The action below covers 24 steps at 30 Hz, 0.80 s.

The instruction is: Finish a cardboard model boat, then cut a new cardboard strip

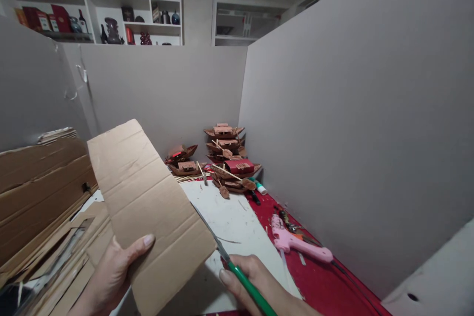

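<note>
My left hand grips a long piece of brown corrugated cardboard, thumb on its front face and fingers hidden behind. Several crease lines run across the cardboard, which is held up tilted above the table. My right hand is closed around the green handle of a pair of scissors. Their metal blade lies along the right edge of the cardboard, near its lower right corner. Part of the blade is hidden by the sheet, so how far the scissors are spread cannot be seen.
Small wooden model boats are stacked at the back of the white board. A pink glue gun lies on the red cloth at right. Cardboard pieces pile up at left. Grey partitions enclose the table.
</note>
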{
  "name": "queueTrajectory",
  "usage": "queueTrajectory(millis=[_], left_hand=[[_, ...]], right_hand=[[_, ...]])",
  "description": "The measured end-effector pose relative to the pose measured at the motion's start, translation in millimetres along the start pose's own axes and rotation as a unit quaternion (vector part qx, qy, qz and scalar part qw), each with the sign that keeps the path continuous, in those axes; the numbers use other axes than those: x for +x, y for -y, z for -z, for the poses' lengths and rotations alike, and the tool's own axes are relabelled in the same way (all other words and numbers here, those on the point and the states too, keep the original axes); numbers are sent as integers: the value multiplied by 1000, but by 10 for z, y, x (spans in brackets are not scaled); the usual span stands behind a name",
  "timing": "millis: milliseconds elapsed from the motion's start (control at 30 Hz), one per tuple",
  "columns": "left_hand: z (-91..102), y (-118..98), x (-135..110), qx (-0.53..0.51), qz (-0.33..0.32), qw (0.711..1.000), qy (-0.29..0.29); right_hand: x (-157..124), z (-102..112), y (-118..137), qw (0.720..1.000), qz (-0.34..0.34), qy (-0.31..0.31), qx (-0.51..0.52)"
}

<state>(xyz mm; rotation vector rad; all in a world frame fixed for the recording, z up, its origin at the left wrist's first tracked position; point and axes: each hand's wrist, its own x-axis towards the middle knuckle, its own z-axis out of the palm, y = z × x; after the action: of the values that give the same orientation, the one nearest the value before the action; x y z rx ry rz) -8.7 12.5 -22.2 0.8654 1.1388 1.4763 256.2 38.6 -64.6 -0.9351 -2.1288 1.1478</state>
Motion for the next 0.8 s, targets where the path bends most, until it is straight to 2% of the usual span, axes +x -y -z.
queueTrajectory(millis=[233,567,667,800], left_hand=[[4,45,14,14,5,1000,11],[13,63,-14,10,22,1000,10],[20,69,-14,11,27,1000,8],[-19,58,-44,16,30,999,23]], right_hand=[[19,32,0,998,5,-20,-56],[26,4,13,1000,-13,-9,18],[35,4,-3,1000,-17,-23,-3],[56,36,19,999,16,-33,-30]])
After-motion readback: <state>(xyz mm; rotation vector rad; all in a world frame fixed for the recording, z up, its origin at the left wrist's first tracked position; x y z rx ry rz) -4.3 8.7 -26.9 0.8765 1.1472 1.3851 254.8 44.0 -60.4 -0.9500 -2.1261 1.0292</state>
